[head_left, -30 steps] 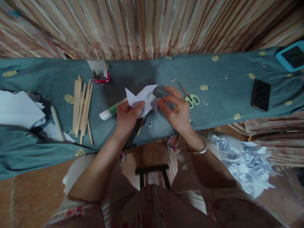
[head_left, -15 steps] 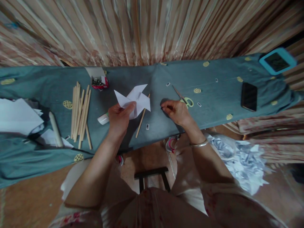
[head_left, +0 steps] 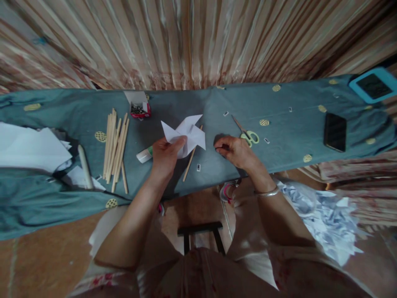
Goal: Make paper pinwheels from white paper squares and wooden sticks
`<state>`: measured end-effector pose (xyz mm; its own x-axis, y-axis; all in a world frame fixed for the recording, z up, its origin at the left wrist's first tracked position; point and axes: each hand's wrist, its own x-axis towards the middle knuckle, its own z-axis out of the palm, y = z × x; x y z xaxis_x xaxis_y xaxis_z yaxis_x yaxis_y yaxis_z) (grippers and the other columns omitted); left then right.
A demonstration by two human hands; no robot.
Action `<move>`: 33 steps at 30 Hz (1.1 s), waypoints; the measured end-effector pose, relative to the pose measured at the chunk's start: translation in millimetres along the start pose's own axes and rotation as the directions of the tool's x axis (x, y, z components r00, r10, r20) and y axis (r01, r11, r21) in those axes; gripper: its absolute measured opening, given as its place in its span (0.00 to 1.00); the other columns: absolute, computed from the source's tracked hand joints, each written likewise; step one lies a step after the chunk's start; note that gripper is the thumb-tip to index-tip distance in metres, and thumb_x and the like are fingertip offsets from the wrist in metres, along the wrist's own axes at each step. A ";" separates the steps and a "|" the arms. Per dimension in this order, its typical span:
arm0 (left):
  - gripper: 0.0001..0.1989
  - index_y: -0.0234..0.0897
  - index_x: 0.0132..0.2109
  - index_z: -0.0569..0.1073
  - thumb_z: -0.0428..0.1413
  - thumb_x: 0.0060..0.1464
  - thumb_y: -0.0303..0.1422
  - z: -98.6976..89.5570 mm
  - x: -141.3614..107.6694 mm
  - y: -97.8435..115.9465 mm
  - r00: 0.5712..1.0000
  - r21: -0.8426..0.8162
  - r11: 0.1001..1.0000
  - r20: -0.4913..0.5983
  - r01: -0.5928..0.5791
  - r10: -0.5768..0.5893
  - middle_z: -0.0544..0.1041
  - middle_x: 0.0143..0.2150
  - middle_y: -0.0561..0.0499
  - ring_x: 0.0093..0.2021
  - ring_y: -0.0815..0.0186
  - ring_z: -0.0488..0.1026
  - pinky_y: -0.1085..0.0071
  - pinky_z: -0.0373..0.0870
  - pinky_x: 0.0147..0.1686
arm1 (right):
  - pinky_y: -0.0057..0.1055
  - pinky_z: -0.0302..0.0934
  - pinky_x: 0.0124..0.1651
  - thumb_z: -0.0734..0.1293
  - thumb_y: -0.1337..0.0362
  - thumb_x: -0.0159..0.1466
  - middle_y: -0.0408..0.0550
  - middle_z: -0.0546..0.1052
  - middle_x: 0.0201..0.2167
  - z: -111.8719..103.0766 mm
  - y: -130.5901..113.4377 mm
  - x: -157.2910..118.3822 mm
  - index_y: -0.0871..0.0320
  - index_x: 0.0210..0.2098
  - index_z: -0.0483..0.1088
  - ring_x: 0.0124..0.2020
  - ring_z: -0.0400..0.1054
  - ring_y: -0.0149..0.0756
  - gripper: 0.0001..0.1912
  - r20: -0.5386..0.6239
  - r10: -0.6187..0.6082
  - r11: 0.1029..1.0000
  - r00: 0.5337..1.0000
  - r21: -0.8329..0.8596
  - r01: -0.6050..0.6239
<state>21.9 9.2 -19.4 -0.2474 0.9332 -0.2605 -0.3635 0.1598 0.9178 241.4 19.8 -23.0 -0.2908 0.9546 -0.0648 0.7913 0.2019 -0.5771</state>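
Pinwheel (head_left: 191, 132) of pointed white paper is pinched in left hand (head_left: 165, 155); right hand (head_left: 237, 151), fingertips together, is near scissors (head_left: 246, 134) with green looped handles

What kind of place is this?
It looks like a room, maybe in a home, with a craft table. The long striped curtain hints at a home, and the scissors and the pinwheel-shaped paper in the left hand suggest crafts.
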 end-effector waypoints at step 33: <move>0.05 0.37 0.26 0.79 0.65 0.46 0.25 1.0 -0.6 0.4 0.999 -0.011 1.000 0.033 0.025 -0.025 0.80 0.27 0.54 0.26 0.72 0.73 0.76 0.70 0.30 | 0.29 0.58 0.37 0.66 0.72 0.61 0.46 0.78 0.29 6.6 -6.2 -10.0 0.57 0.31 0.74 0.30 0.70 0.35 0.06 -0.014 -0.050 0.995 0.999 -0.093 0.049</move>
<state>22.8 9.0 -18.6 -0.2085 0.9391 -0.2732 -0.3792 0.1798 0.9077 235.8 7.6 -24.1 -0.3226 0.9462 -0.0245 0.8226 0.2675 -0.5018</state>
